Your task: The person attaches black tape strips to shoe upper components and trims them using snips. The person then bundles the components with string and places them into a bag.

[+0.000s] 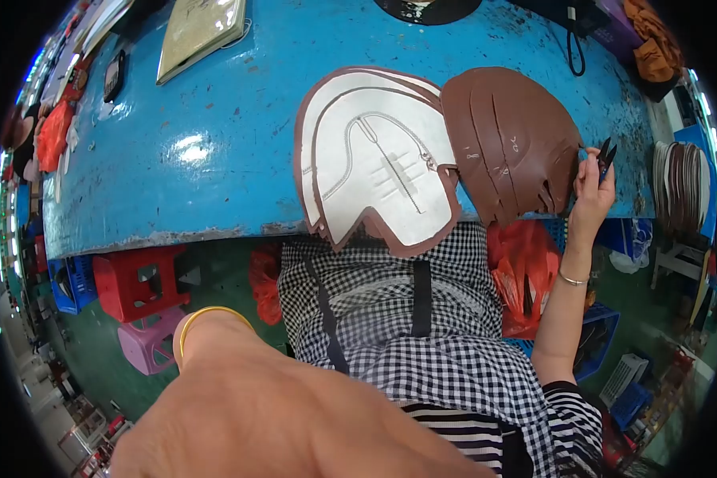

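My left hand [295,414] is raised close to the camera, its back filling the lower part of the view; its fingers are out of sight. At the right end of the blue table, my right hand [593,185] is closed on small black-bladed snips [607,153], just beside a stack of brown leather-like pieces [526,143]. These pieces have slits and small pale marks. Left of them, touching, lies a white panel [382,159] with brown edges, stitched-looking lines and a notch at its lower edge, which reaches the table's front edge.
The blue table [175,175] carries a notebook [201,36], a dark phone-like device [115,76] and a black round object [429,9] at the back. Red and pink stools [141,283] stand below left. A red bag [524,275] hangs below the front edge; stacked pieces [681,187] are at the far right.
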Action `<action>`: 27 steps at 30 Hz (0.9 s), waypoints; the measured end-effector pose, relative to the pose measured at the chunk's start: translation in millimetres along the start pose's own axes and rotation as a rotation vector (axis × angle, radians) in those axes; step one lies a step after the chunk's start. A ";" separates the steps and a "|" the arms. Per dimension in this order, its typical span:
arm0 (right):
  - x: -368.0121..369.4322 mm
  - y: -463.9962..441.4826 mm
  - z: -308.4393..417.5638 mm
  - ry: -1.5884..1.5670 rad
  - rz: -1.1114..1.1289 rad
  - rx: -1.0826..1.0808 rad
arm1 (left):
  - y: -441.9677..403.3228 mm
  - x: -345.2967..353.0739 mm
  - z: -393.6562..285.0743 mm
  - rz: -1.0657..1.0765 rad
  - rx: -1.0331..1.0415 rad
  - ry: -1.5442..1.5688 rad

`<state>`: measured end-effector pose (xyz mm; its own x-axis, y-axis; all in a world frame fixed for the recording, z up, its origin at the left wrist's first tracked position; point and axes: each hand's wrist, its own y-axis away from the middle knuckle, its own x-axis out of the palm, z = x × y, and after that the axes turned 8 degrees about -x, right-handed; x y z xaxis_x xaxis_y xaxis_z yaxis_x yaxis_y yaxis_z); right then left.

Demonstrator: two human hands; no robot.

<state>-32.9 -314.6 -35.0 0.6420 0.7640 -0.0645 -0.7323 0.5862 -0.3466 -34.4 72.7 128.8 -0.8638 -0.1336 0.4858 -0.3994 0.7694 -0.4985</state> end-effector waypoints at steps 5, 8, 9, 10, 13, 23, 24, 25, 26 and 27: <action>-0.6 3.2 0.8 0.001 0.011 0.007 | 2.9 0.8 -4.6 -0.013 0.004 -0.007; 0.3 2.5 0.1 -0.020 0.011 0.004 | 6.1 3.2 -9.1 -0.026 0.009 -0.017; 1.1 2.0 0.8 -0.031 0.027 -0.005 | 6.5 3.7 -10.5 -0.039 0.009 -0.020; -0.4 4.7 2.6 -0.043 0.044 -0.010 | 7.5 4.4 -12.9 -0.068 0.006 -0.023; -2.6 3.6 -0.1 0.008 0.013 0.008 | 20.4 -9.8 -12.9 -0.235 -0.005 -0.101; -9.6 0.4 -17.9 0.064 0.045 -0.003 | 121.9 -59.3 31.4 -1.241 -0.182 -0.446; -9.5 -0.9 -18.9 0.060 0.055 -0.017 | 125.9 -64.3 33.0 -1.256 -0.183 -0.493; -8.7 -1.2 -18.9 0.059 0.066 -0.029 | 128.9 -70.1 33.5 -1.273 -0.187 -0.537; -7.5 -0.9 -15.7 0.053 0.075 -0.019 | 130.9 -74.7 32.5 -1.292 -0.192 -0.579; -9.2 -1.9 -20.6 0.094 0.093 -0.066 | 130.1 -79.6 30.7 -1.275 -0.189 -0.619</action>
<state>-32.7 -328.3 -53.0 0.5931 0.7835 -0.1853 -0.7749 0.4931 -0.3956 -27.0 164.2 3.2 0.0358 -0.9933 0.1102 -0.9872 -0.0180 0.1583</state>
